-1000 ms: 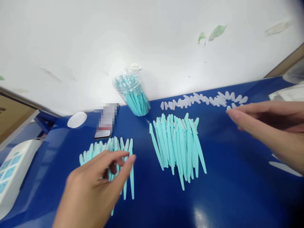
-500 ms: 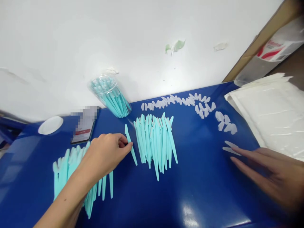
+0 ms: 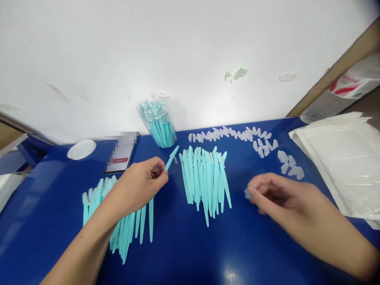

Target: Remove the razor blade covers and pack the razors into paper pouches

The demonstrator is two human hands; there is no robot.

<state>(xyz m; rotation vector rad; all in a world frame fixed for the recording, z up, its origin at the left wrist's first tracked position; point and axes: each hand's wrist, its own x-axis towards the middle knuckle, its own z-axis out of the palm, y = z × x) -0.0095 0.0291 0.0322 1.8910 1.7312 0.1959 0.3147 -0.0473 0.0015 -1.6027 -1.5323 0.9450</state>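
My left hand point(image 3: 148, 178) pinches a teal eyebrow razor point(image 3: 172, 157) between thumb and fingers, its head pointing up and to the right. My right hand point(image 3: 285, 202) is closed, with a small translucent blade cap point(image 3: 247, 193) at the fingertips, slightly blurred. Between the hands lies a pile of teal razors point(image 3: 204, 182). Another razor pile point(image 3: 126, 233) is partly hidden under my left forearm. Translucent caps point(image 3: 225, 132) are strewn in a band along the back of the table, more of them point(image 3: 292, 164) toward the right.
A clear cup point(image 3: 156, 114) full of teal razors leans near the wall. Left of it are a phone point(image 3: 123, 154) and a white round lid or dish point(image 3: 81, 149). White plastic packages point(image 3: 341, 158) lie at the right, before a clear bottle point(image 3: 335, 93) on its side.
My right hand has moved left from the table's right side, lifting a cap. The razor in my left hand has turned, its head now tilting right. The view has shifted a little.
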